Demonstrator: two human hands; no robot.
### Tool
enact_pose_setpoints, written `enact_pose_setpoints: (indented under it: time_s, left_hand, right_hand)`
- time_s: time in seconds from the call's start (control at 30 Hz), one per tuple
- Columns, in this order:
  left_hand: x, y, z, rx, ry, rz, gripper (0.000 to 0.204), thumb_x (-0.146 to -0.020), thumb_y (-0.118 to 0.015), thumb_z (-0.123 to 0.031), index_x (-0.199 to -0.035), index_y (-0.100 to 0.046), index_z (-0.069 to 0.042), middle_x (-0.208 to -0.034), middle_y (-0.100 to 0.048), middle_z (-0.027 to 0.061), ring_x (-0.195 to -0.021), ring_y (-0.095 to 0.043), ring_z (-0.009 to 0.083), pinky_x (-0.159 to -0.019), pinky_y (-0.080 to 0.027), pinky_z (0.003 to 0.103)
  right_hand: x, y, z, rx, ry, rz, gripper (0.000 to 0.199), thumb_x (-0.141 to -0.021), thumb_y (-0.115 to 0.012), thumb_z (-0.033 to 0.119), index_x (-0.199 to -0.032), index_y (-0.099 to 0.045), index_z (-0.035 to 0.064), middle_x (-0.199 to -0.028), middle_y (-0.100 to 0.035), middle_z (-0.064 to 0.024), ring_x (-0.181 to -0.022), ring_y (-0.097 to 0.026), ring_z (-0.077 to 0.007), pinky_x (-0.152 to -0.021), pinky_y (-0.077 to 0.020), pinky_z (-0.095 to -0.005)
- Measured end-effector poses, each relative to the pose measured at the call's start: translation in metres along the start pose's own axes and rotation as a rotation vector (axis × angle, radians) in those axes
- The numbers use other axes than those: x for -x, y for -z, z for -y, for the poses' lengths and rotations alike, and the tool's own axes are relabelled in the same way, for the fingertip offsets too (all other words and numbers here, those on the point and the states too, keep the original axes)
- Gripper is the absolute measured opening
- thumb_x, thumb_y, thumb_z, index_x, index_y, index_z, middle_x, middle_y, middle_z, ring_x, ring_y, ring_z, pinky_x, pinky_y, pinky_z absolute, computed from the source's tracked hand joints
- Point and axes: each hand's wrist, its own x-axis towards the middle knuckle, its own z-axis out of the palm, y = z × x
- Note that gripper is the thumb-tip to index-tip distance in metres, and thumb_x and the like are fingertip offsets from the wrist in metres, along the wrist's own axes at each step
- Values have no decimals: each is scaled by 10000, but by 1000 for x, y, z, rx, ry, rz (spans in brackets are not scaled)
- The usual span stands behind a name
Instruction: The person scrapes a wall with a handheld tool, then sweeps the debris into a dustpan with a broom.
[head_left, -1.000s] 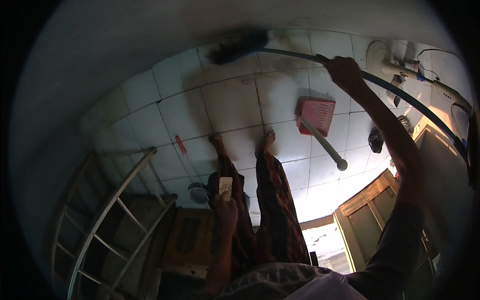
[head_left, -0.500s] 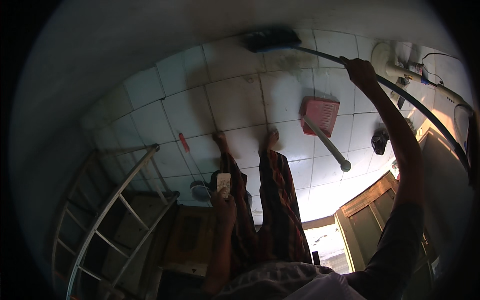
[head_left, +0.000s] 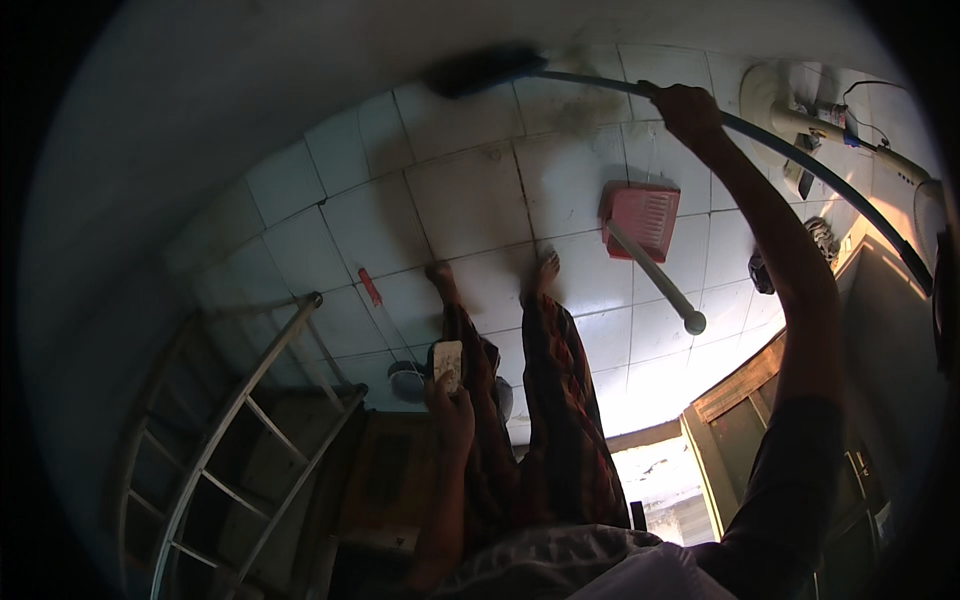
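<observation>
My right hand (head_left: 684,118) is closed around the blue-grey handle of a broom (head_left: 590,80). The dark bristle head (head_left: 485,70), slightly blurred, lies at the far edge of the floor, where the tiles meet the wall. The handle's other end reaches back past my right arm. Low in front of my body, my left hand (head_left: 450,405) grips a whitish, worn-looking rectangular slab (head_left: 448,365), about the size of a phone; its kind is unclear. A pink dustpan (head_left: 655,222) with a pale stick handle rests on the tiles, right of my feet.
A metal ladder (head_left: 245,395) stands at the left. A red-handled thin rod (head_left: 370,287) lies near a dark round pot (head_left: 406,380). To the right are a pale fan-like stand (head_left: 770,110), a black bundle (head_left: 761,272) and a wooden door (head_left: 745,385). A wall closes off the far side.
My right hand has moved left with the broom, and its head has slid left and slightly farther along the wall. My left hand keeps the slab in nearly the same place.
</observation>
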Motion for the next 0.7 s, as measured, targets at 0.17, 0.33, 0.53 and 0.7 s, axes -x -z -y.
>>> enact_pose_setpoints:
  time_s: [0.17, 0.33, 0.53, 0.7]
  left_hand:
    - [0, -7, 15, -47, 61, -15, 343, -804, -581, -102, -1139, -569, -26, -1151, -484, 237, -1117, -429, 419, -978, -333, 498]
    - [10, -7, 3, -54, 60, 97, 352, -809, -571, -106, -1146, -560, -3, -1161, -474, 247, -1108, -437, 419, -990, -340, 485]
    - [8, -4, -21, -44, 22, 132, 330, -823, -543, -78, -1137, -539, 25, -1149, -472, 253, -1077, -444, 418, -961, -361, 488]
    - [4, -2, -17, -25, -40, 85, 327, -820, -541, -52, -1142, -529, 0, -1140, -475, 252, -1075, -442, 425, -952, -357, 502]
  right_hand:
    - [43, -24, -46, 34, -47, -62, 359, -907, -541, 218, -1266, -549, 218, -689, -631, -80, -634, -647, -218, -556, -519, -365]
    - [85, 1, -58, 117, 12, -67, 319, -909, -545, 223, -1223, -585, 193, -651, -591, -44, -561, -604, -195, -512, -484, -347]
    - [91, 22, -60, 176, -31, -89, 288, -904, -551, 213, -1188, -598, 204, -632, -568, -34, -562, -594, -189, -505, -474, -332]
    - [51, -16, -62, 68, -42, -266, 161, -847, -601, 169, -1004, -625, 144, -675, -585, -33, -641, -622, -195, -549, -492, -346]
